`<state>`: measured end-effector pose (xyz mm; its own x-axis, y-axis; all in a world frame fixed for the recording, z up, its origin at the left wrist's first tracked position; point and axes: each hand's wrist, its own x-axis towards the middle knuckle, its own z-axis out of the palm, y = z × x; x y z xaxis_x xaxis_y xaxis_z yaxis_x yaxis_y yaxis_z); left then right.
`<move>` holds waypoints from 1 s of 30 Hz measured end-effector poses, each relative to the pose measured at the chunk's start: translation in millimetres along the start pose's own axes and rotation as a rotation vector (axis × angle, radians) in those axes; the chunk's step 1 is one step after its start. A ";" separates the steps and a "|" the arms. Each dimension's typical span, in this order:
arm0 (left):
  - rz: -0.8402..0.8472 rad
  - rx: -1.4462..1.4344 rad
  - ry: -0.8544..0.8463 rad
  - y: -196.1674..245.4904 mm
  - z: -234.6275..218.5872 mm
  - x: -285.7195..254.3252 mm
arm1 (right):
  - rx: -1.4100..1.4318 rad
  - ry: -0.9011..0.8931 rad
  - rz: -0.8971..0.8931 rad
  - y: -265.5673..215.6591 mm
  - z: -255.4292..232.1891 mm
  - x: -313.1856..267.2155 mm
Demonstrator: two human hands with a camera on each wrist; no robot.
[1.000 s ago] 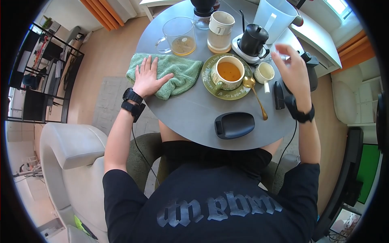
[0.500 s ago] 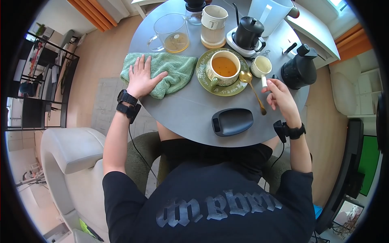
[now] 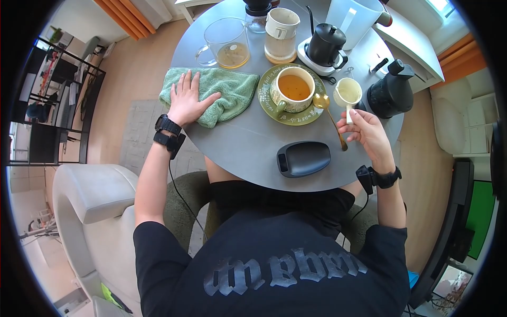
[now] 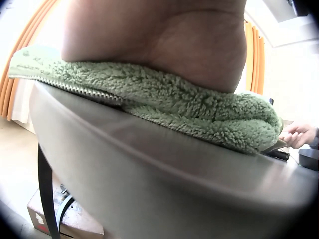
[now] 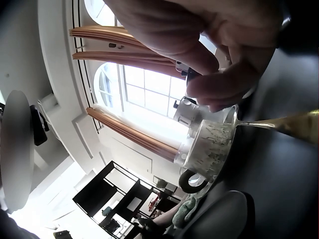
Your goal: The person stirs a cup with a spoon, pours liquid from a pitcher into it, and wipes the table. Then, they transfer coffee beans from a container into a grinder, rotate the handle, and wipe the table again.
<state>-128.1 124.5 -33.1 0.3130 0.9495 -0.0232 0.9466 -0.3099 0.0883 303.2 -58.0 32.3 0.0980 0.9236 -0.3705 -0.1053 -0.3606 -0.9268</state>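
My left hand (image 3: 186, 99) lies flat, fingers spread, on a folded green towel (image 3: 232, 90) at the table's left edge. In the left wrist view the heel of the palm presses on its fluffy pile. On the right, my right hand (image 3: 369, 134) pinches the handle of a small cream pouring cup (image 3: 347, 91) between thumb and fingers. Left of it a two-tone cup of amber liquid (image 3: 294, 88) stands on a green lettered saucer (image 3: 289, 120). A gold spoon (image 3: 336, 126) leans with its bowl on the saucer rim, also seen large in the right wrist view.
Behind stand a glass mug (image 3: 227, 39) with some liquid, a ribbed glass with a cup on top (image 3: 281, 39), a black kettle (image 3: 326, 41) on a white base and a clear pitcher (image 3: 351, 24). A black bottle (image 3: 390, 92) stands right, a black oval device (image 3: 303, 158) near the front edge.
My right hand came down from beside the kettle to the small cup, took its handle, and the cup has shifted slightly right. My left hand stays on the towel.
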 end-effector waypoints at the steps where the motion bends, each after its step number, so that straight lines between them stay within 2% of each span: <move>1: 0.001 -0.001 0.001 0.0 0.4 0.0 | -0.015 -0.029 -0.012 -1.0 -0.3 -3.5; 6: 0.008 0.022 0.010 2.8 -2.5 -2.1 | -0.171 -0.095 -0.062 -12.2 10.4 -9.0; 17: -0.014 -0.024 -0.025 2.6 -3.3 -1.1 | -0.431 0.049 -0.281 -18.5 60.0 10.7; 21: -0.018 -0.028 -0.027 2.7 -4.4 -1.4 | -0.507 0.086 -0.391 -13.1 63.9 15.8; 30: -0.015 -0.011 -0.021 2.6 -3.1 -1.7 | -0.581 0.152 -0.437 -9.2 64.5 19.1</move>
<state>-126.4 122.2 -29.7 0.3008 0.9526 -0.0455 0.9503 -0.2953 0.0987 242.3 -28.6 37.8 0.1512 0.9857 0.0740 0.5106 -0.0138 -0.8597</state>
